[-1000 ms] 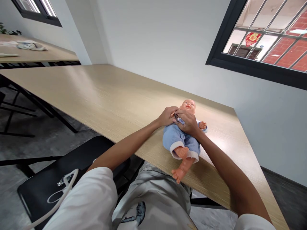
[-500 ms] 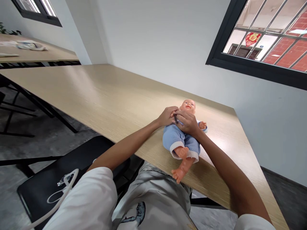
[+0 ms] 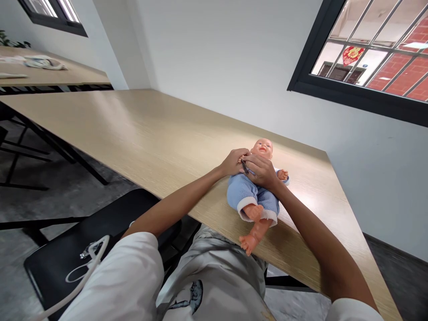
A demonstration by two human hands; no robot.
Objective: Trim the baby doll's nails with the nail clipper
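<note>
A baby doll [image 3: 254, 196] in a blue knitted suit lies on its back near the front edge of a long wooden table [image 3: 143, 133], one bare foot hanging over the edge. My left hand [image 3: 233, 162] is closed round the doll's hand beside its head. My right hand [image 3: 262, 171] rests on the doll's chest, fingers pinched on a small dark metal tool [image 3: 246, 168] whose tip meets the doll's fingers. The doll's other arm sticks out to the right.
A black chair [image 3: 83, 245] with a white cable on its seat stands to my left. A second table [image 3: 43, 76] with papers is at the far left. A white wall and a barred window [image 3: 368, 49] lie behind the table.
Almost nothing differs. The small tool in my right hand has shifted slightly against the doll's hand; both hands stay in place.
</note>
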